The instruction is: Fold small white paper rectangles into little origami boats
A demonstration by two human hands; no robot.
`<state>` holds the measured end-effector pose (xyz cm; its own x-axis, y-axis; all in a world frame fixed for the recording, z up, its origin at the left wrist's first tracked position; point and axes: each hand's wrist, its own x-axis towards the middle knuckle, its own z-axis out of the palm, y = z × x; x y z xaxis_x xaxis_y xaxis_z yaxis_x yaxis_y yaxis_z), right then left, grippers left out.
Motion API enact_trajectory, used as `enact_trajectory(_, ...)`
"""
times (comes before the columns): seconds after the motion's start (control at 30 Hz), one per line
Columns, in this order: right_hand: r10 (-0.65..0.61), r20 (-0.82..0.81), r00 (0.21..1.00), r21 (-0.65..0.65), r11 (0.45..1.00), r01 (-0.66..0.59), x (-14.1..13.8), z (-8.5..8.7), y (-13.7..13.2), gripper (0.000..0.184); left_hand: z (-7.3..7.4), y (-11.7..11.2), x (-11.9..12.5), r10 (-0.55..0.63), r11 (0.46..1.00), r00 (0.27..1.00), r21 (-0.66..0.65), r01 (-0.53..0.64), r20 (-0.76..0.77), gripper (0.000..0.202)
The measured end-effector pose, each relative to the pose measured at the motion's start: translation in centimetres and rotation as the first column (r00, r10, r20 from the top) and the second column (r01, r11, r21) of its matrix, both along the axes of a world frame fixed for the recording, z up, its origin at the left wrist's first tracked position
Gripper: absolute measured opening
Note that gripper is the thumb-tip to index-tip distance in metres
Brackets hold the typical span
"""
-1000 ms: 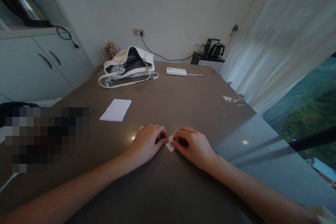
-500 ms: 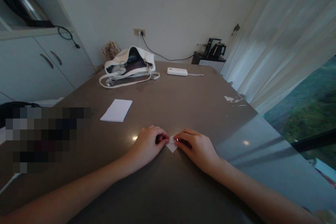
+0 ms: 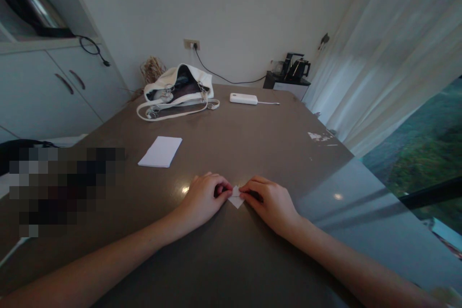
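Parting slightly since earlier, pinching small white diamond-shaped paper (image 3: pixel 236 201) with left fingers (image 3: pixel 224 197) and right fingers (image 3: pixel 250 200); ideally aligning edges.

A home-like room is shown; whether dining room or kitchen cannot be told. White cupboards (image 3: pixel 32 94) are fitted at left, with a black-and-silver appliance (image 3: pixel 38 7) kept on the shelf (image 3: pixel 36 46) above. A black kettle (image 3: pixel 297 71) is stood on a low cabinet (image 3: pixel 291 89) by the far wall (image 3: pixel 245 14). Pale curtains (image 3: pixel 361 57) are hung at right; grass (image 3: pixel 429 142) is seen outside. A white handbag (image 3: pixel 204 79) is left on the brown counter (image 3: pixel 252 139), dried stalks (image 3: pixel 152 68) seen behind. A wall socket (image 3: pixel 186 44) is occupied by a plug.
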<state>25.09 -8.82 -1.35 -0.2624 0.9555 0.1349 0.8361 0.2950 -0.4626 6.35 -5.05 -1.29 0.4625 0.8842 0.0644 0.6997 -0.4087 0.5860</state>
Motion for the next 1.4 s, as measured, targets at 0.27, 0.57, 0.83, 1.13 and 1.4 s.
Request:
enact_trajectory(0.27,-0.031,0.011,0.999,-0.011,0.999,0.031,-0.3,0.3,0.2,0.011,0.2,-0.3,-0.1,-0.105,0.986,0.993,0.121,0.111,-0.057,0.013)
enact_trajectory(0.57,0.143,0.185,0.972,0.153,0.973,-0.172,0.0,0.0,-0.7,0.024,1.3,-1.1,-0.6,-0.171,0.948,0.939,0.209,0.239,-0.298,0.019)
enact_trajectory(0.83,0.103,0.446,0.889,0.198,0.957,-0.210,-0.1,0.8,-1.2,0.022,2.1,-2.1,-0.6,-0.177,0.899,0.863,0.278,0.337,-0.474,0.021)
enact_trajectory(1.13,0.082,0.421,0.903,0.155,0.975,-0.161,0.2,1.1,-1.1,0.021,2.5,-2.8,-0.3,-0.194,0.870,0.818,0.290,0.398,-0.541,0.019)
enact_trajectory(1.4,0.109,0.104,0.989,0.089,0.989,-0.118,1.0,0.7,-0.1,0.023,0.7,-0.3,-1.1,-0.196,0.938,0.950,0.234,0.254,-0.242,0.014)
